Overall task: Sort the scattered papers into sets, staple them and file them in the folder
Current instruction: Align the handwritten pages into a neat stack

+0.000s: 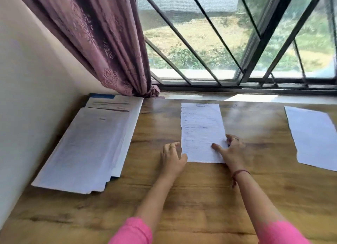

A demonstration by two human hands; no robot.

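Handwriting on middle paper set (pixel 201 132) blurred, unreadable. Left hand (pixel 172 157) and right hand (pixel 231 150) pinch its near corners, frame centre. Right sheet (pixel 313 136) cut off; folder (pixel 102 95) mostly hidden under left stack (pixel 87 147).

Three paper piles: left pile (pixel 85 145), middle pile (pixel 201 132), right pile (pixel 313 136); two hands: left hand (pixel 172 157), right hand (pixel 230 151).
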